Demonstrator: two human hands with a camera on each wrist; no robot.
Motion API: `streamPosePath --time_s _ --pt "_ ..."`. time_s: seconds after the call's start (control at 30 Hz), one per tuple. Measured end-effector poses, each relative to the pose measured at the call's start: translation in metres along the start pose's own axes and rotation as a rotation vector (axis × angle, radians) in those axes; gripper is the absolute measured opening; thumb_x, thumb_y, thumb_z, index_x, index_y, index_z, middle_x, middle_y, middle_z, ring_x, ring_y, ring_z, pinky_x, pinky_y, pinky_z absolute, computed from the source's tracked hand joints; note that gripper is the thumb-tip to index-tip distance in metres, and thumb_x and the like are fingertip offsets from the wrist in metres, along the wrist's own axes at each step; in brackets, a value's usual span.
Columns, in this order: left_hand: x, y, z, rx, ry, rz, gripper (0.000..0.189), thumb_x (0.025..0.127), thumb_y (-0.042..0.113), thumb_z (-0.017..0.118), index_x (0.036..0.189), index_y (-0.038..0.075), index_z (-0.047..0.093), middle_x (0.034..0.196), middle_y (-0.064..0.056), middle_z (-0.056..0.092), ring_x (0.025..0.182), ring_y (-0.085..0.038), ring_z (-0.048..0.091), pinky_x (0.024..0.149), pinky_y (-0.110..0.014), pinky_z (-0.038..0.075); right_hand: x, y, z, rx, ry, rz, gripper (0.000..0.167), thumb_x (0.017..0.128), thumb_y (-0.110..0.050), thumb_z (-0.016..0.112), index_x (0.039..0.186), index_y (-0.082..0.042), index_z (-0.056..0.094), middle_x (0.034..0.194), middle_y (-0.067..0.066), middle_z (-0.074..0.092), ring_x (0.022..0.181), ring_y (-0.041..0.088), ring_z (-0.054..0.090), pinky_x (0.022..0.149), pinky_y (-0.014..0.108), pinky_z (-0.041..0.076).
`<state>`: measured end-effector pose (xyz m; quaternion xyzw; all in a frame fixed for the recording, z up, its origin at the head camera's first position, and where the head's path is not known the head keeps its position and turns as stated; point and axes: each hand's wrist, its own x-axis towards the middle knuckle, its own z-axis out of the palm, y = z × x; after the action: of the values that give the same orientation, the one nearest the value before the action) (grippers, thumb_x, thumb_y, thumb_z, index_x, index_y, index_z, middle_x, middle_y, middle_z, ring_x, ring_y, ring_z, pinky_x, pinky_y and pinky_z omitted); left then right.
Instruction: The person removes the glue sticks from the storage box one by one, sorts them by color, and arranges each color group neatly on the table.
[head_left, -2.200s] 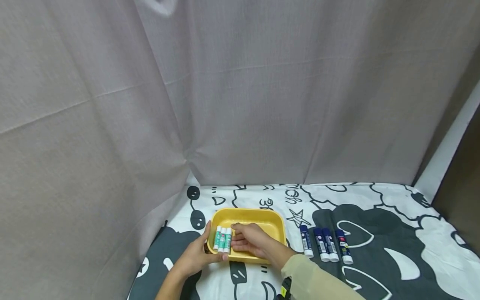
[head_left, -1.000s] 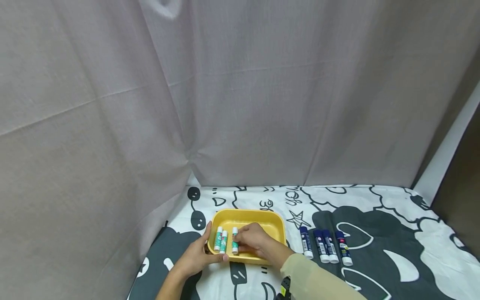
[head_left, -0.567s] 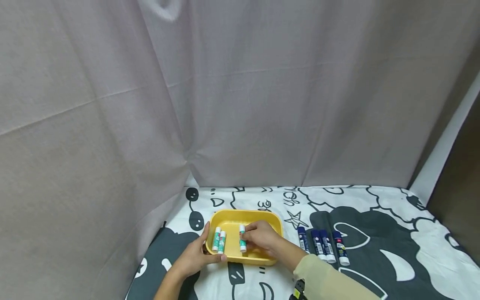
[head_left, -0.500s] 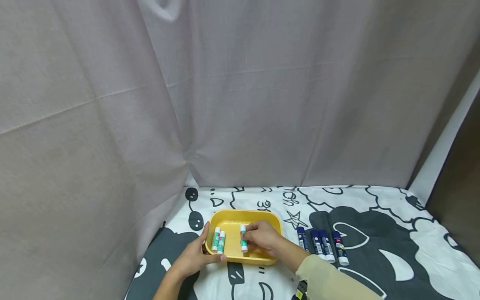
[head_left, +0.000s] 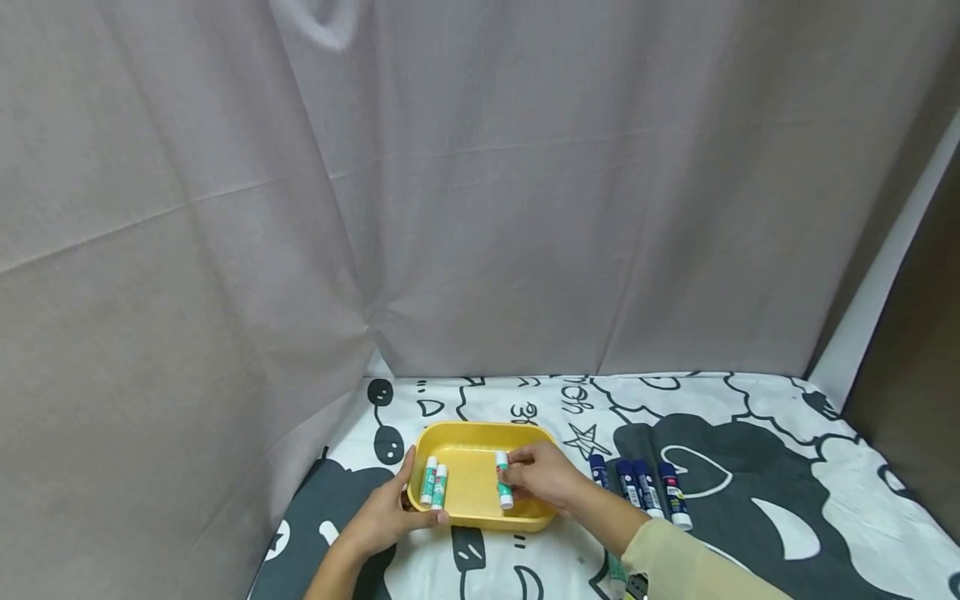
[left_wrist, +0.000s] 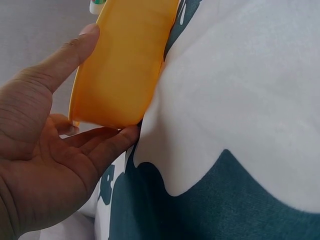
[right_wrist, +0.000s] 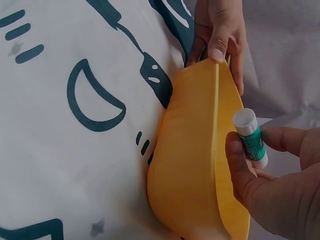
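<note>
My right hand (head_left: 543, 475) pinches a green-and-white glue stick (head_left: 503, 480) between thumb and fingers, over the right half of a yellow tray (head_left: 480, 523). In the right wrist view that glue stick (right_wrist: 251, 139) shows its white end above the tray's rim. Around the tray's left end, my left hand (head_left: 382, 512) grips it, thumb at the front rim and fingers along the side. The left wrist view shows the thumb on the rim of the tray (left_wrist: 125, 65) and fingers under its corner. Two more green glue sticks, one (head_left: 428, 480) beside another (head_left: 438, 487), lie at the tray's left.
Several dark blue glue sticks with white caps (head_left: 675, 497) lie in a row right of the tray, partly behind the right forearm. A black-and-white printed cloth (head_left: 757, 454) covers the table. A grey curtain (head_left: 487, 208) hangs behind; a brown panel (head_left: 915, 358) stands at right.
My right hand has taken one glue stick from beside the other two and moved it right across the tray. The left hand keeps its grip on the tray.
</note>
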<state>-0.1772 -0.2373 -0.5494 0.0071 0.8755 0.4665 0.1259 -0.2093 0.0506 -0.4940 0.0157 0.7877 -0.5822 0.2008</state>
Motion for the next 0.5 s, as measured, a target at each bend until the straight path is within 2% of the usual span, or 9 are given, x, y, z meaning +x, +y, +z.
streamPosePath --time_s 0.23,0.5 --pt "-0.002 0.001 0.0 0.003 0.004 -0.007 0.139 0.078 0.045 0.102 0.18 0.017 0.012 0.164 -0.025 0.055 0.12 -0.026 0.064 0.109 -0.056 0.056 -0.009 -0.002 -0.009 -0.011 0.022 0.028 0.045 0.099 -0.004 0.081 0.139 0.012 0.066 0.116 0.016 0.078 0.09 0.019 0.077 0.083 0.038 0.069" --pt "-0.001 0.0 0.0 0.014 0.006 -0.008 0.139 0.078 0.046 0.102 0.18 0.017 0.012 0.163 -0.024 0.056 0.121 -0.025 0.064 0.11 -0.056 0.056 -0.024 -0.002 -0.019 0.007 0.027 0.031 0.04 0.099 -0.002 0.081 0.135 0.011 0.067 0.114 0.016 0.077 0.092 0.02 0.078 0.083 0.038 0.069"
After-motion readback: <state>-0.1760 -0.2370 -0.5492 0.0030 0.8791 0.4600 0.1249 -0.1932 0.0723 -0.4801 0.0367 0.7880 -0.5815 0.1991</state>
